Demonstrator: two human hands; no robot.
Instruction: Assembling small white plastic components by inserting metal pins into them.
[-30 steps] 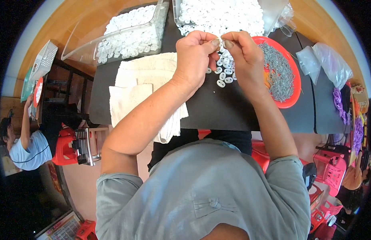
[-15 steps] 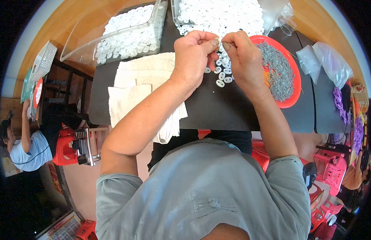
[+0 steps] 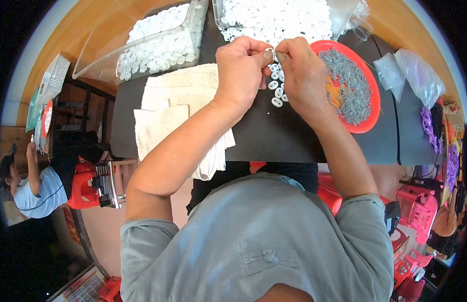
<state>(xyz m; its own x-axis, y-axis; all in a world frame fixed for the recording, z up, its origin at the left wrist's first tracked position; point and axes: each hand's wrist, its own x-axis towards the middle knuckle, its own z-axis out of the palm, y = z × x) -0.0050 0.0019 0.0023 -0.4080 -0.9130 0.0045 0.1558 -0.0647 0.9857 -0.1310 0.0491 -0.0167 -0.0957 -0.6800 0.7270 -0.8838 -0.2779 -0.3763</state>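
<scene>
My left hand [image 3: 241, 68] is closed in a pinch above the dark table, a small white piece [image 3: 270, 49] at its fingertips. Close against it, my right hand [image 3: 301, 70] pinches too; whatever its fingers hold is too small to make out. Below the fingertips lie several loose white oval pieces with two holes [image 3: 276, 102], trailing from a big heap of the same kind [image 3: 278, 20]. Just right of my right hand, a red plate [image 3: 373, 100] carries a pile of small thin grey metal parts [image 3: 356, 88], with some orange showing beneath.
A clear plastic bin [image 3: 185, 38] full of white pieces stands at the far left. Folded cream towels [image 3: 180, 95] lie left of my forearm. Clear plastic bags [image 3: 417, 75] rest on the right. Another person [image 3: 39, 189] sits at a separate table far left.
Both hands stay pinched together at nearly the same spot. My right hand has shifted slightly left, showing more orange in the plate and covering some loose white pieces.
</scene>
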